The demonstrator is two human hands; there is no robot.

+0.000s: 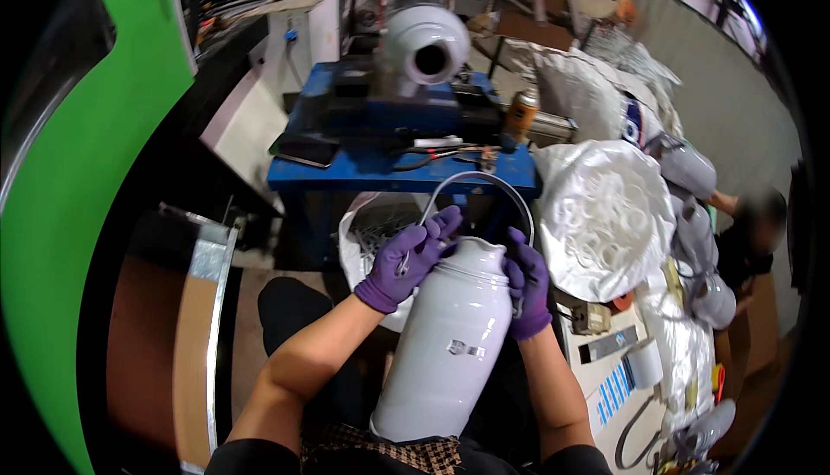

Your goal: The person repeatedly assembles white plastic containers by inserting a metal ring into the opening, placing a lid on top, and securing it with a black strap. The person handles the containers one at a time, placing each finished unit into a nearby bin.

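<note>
A glossy pale grey canister (450, 345) with a narrowed neck and an uneven rim leans across my lap, its mouth end pointing away from me. Over its neck arches a thin grey bail handle (478, 175). My left hand (403, 261), in a purple glove, grips the left end of the handle beside the neck. On the other side, my gloved right hand (529, 286) has its fingers curled round the right end of the handle, close against the canister's shoulder. The places where the handle meets the canister are mostly hidden by my fingers.
Ahead stands a blue workbench (346, 177) bearing another grey canister (428, 43), pliers (432, 157) and a spray can (520, 114). A white sack of pale rings (605, 224) sits at right, above a table with a tape roll (642, 364). Another person (748, 242) is at far right.
</note>
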